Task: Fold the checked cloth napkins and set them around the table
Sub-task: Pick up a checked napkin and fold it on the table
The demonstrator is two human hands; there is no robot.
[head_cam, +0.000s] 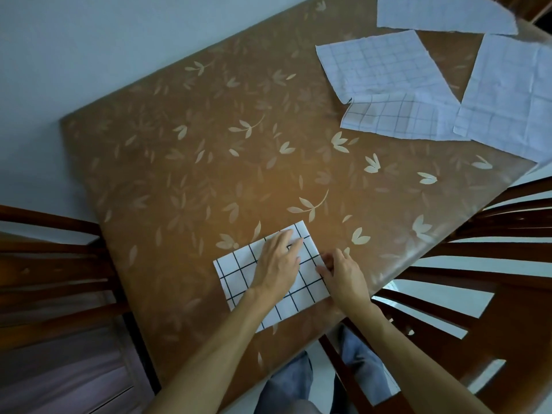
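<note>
Evidently to hold the crease down, the left hand (279, 261) lies flat on the folded napkin (239, 276) at lower centre, while the right hand (343, 274) seems to pinch its right edge; unfolded napkins (388, 70) wait upper right.

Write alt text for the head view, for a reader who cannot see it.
A person's left hand presses flat on a folded checked napkin near the table edge, while the right hand pinches its right edge. Four unfolded napkins lie at the far corner.
</note>
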